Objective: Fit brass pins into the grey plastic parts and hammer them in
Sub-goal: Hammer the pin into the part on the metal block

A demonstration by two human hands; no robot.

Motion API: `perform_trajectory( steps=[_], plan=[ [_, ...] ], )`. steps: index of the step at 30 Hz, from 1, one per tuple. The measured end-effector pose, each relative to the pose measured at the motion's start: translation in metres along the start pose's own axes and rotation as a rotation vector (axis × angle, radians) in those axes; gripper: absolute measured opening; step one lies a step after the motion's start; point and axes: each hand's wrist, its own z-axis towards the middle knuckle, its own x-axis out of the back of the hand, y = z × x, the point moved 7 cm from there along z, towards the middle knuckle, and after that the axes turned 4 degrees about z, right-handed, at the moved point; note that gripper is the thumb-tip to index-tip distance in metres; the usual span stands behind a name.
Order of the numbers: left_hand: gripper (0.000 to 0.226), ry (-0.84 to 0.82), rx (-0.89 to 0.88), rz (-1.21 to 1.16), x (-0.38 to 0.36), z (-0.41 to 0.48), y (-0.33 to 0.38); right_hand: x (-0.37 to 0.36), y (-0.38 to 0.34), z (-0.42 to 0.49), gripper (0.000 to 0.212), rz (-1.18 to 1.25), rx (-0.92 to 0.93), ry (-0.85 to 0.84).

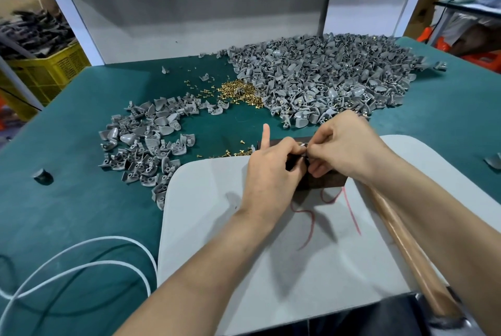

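Both hands meet over a dark wooden block (320, 182) on the near worktop (81, 200). The left hand (273, 170) and right hand (344, 146) have their grips pinched closed around a small, mostly hidden grey plastic part (303, 146). Loose brass pins (238, 91) lie farther off.

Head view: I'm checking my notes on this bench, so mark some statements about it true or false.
1. Both hands, left hand and right hand, meet over the dark block. True.
2. The bigger grey-part pile lies on the left. False: on the right.
3. Loose brass pins lie between the piles. True.
4. The table cover is red. False: green.
5. The yellow crate sits on the table. False: beside it.
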Motion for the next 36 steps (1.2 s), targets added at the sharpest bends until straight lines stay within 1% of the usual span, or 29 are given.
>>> perform_trajectory(
  steps=[5,9,11,13,16,18,22,27,29,32,34,36],
  plan=[
    [0.005,-0.025,0.039,-0.086,0.002,0.003,-0.004,0.000,0.003,-0.005,0.027,0.056,0.012,0.013],
    [0.007,-0.037,0.037,-0.111,0.005,0.003,-0.004,0.003,0.009,-0.008,0.023,0.263,-0.056,-0.031],
    [0.008,-0.035,0.068,-0.170,0.006,0.002,-0.004,0.013,0.008,-0.007,0.024,0.227,0.000,0.027],
    [0.009,-0.039,0.122,-0.241,0.007,0.002,-0.007,0.019,0.001,-0.009,0.024,0.144,0.129,0.051],
    [0.005,-0.032,0.118,-0.266,0.011,0.005,-0.007,0.015,-0.013,-0.017,0.027,-0.021,0.300,-0.022],
    [0.008,-0.030,0.100,-0.261,0.012,0.006,-0.007,0.011,-0.015,-0.018,0.027,-0.077,0.332,-0.066],
    [0.011,-0.027,0.105,-0.258,0.012,0.006,-0.010,0.008,-0.014,-0.017,0.021,0.002,0.299,-0.085],
    [0.015,-0.043,0.126,-0.261,0.010,0.008,-0.016,0.003,-0.009,-0.016,0.018,0.203,0.189,-0.164],
    [0.018,-0.069,0.115,-0.252,0.008,0.008,-0.015,0.003,-0.009,-0.014,0.014,0.146,0.197,-0.183],
    [0.018,-0.098,0.060,-0.212,0.008,0.009,-0.012,0.003,-0.011,-0.010,0.008,-0.014,0.206,-0.221],
    [0.015,-0.100,0.044,-0.196,0.009,0.011,-0.012,0.003,-0.016,-0.008,0.007,-0.168,0.258,-0.221],
    [0.014,-0.097,0.050,-0.202,0.010,0.011,-0.012,0.003,-0.024,-0.008,0.010,-0.322,0.352,-0.200]
  ],
)
